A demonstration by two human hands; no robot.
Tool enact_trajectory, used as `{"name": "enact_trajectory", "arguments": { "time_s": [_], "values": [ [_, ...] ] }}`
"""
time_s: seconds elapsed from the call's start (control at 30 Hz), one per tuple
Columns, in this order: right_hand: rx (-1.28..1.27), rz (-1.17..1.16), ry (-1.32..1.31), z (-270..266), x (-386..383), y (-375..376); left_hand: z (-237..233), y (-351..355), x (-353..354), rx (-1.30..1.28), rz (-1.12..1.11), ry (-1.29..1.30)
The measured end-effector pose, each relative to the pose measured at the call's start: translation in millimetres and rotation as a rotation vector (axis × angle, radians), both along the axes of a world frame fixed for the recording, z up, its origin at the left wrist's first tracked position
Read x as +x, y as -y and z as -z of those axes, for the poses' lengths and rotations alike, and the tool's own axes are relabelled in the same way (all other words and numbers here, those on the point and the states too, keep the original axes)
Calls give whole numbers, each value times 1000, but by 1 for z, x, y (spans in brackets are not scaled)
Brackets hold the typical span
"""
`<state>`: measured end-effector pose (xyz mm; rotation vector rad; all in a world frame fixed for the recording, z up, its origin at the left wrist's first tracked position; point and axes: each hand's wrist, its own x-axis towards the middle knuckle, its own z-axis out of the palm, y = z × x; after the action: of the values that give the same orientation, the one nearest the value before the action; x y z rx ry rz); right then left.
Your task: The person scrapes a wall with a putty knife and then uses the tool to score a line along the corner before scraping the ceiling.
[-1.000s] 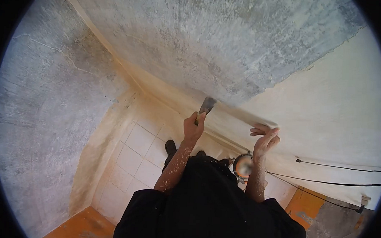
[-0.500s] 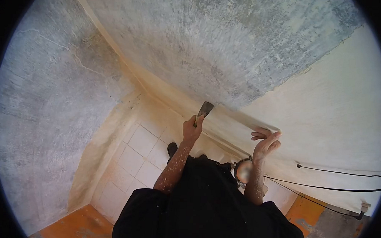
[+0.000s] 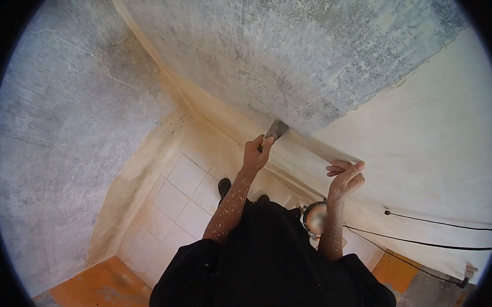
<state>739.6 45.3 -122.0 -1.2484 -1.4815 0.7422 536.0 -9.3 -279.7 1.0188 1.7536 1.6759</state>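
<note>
My left hand [image 3: 255, 155] is closed around the handle of a scraper [image 3: 278, 129], a flat, wide metal blade pointing up and right. The blade's tip lies at the lower border of the bare grey patch on the wall [image 3: 294, 62], where cream paint [image 3: 422, 145] begins. Farther right, my right hand [image 3: 346, 181] is held up by the cream part of the wall, fingers stretched out and nothing in them. Pale flakes speckle both forearms.
Below my right forearm stands a round container [image 3: 314, 218] with a pale, shiny top. Black cables [image 3: 434, 245] run along the wall at right. White floor tiles [image 3: 186, 178] lie beneath me, with orange floor [image 3: 100, 284] at lower left. Another scraped wall [image 3: 65, 145] meets this one at the corner.
My left hand has moved right and slightly up with the scraper, whose blade now tilts more to the right. My right hand has shifted only slightly.
</note>
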Motion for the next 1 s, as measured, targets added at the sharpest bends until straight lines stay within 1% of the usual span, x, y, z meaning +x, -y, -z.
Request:
{"name": "enact_trajectory", "arguments": {
  "time_s": [0.03,0.1,0.17,0.2,0.27,0.4,0.47,0.53,0.6,0.7,0.8,0.9,1.0],
  "values": [
    [-6,-15,-9,0,1,-1,5,0,-1,5,-6,4],
    [-19,-41,-27,1,4,-1,30,3,-7,16,-12,11],
    [-14,-69,-26,0,5,-2,69,15,-15,-133,20,118],
    [-16,-81,-25,-1,6,-1,71,22,-17,-212,37,172],
    [-26,-102,-28,-2,7,-1,77,26,-15,-194,6,122],
    [-46,-105,-40,-6,5,2,51,16,-8,-118,19,-42],
    [-57,-120,-55,-4,7,2,21,13,-9,-143,69,-88],
    [-84,-112,-87,-5,6,2,10,10,-13,-150,94,-124],
    [-76,-109,-110,-1,7,1,8,16,-13,-147,87,-141],
    [-83,-111,-94,-2,7,1,55,27,-23,-223,116,-121],
    [-61,-123,-72,0,15,0,45,40,-20,-149,207,-90],
    [-46,-112,-90,5,15,-1,49,44,-35,-136,311,-145],
    [-69,-81,-120,5,14,2,39,42,-52,-259,390,77]
  ]
}}
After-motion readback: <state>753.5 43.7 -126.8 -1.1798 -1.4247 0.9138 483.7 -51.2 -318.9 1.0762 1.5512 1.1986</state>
